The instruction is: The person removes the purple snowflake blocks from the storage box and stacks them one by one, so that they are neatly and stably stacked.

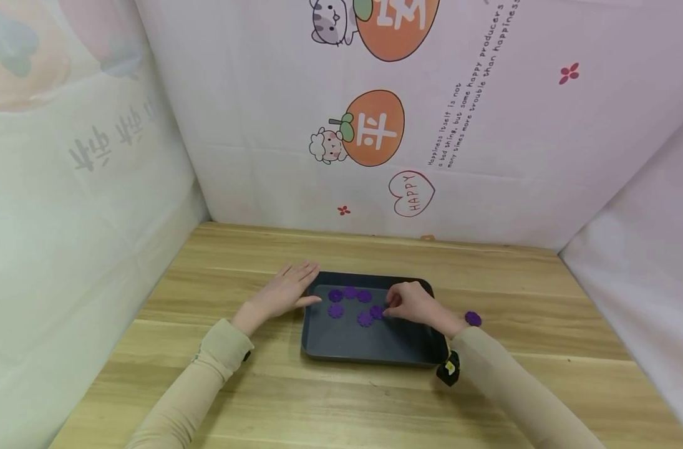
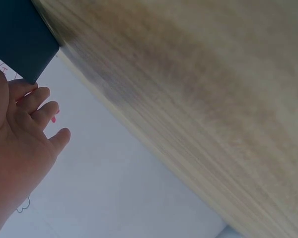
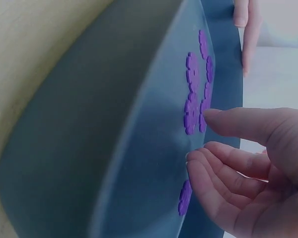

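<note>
A dark grey tray [image 1: 341, 349] holds several purple notched discs [image 1: 335, 310], grouped toward its far left half. My left hand [image 1: 285, 292] rests at the tray's left rim with its fingers stretched toward the far corner and its thumb reaching over the inside. Over the tray's right half is my right hand [image 1: 416, 304], close beside a purple disc [image 1: 377, 312]. In the right wrist view, a gap shows between the thumb [image 3: 238, 124] and the bent fingers, with nothing pinched there. Another disc [image 3: 185, 197] appears beside those fingertips; the hand hides it in the head view.
One purple disc [image 1: 473, 318] lies on the wooden table [image 1: 330, 405], right of the tray near my right forearm. A printed white cloth [image 1: 274, 125] hangs behind the table, with pale cloth walls at both sides. A black band [image 1: 449, 369] sits at my right wrist.
</note>
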`<state>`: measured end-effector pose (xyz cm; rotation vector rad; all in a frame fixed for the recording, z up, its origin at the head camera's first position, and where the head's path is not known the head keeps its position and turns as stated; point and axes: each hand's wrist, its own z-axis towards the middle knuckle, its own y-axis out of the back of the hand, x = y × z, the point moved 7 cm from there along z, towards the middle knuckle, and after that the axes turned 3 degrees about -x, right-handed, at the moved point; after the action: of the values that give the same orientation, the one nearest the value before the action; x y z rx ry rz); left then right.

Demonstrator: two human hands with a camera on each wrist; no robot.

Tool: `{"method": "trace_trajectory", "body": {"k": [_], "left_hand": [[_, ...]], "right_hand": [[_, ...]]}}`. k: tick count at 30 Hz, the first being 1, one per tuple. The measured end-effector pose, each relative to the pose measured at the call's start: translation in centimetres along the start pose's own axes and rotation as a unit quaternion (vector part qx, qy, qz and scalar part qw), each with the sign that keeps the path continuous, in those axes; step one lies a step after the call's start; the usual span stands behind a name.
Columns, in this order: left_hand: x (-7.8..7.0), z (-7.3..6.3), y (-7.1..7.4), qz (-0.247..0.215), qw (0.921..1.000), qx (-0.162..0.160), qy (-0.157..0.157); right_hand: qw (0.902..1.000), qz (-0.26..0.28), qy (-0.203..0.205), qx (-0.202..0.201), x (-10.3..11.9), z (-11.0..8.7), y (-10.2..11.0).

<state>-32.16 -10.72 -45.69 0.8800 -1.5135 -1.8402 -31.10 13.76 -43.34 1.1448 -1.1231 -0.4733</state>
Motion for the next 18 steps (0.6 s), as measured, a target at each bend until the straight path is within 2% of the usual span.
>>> {"method": "trace_trajectory", "body": {"k": [9, 18], "left_hand": [[-0.06, 0.02, -0.06, -0.004, 1.0, 0.006, 0.0], [-0.2, -0.04, 0.09, -0.004, 1.0, 0.0, -0.002]], "right_hand": [[0.9998, -0.004, -0.006, 0.018, 0.54, 0.45, -0.7], [0.9998, -0.018, -0.004, 0.012, 0.68, 0.67, -1.07]]}}
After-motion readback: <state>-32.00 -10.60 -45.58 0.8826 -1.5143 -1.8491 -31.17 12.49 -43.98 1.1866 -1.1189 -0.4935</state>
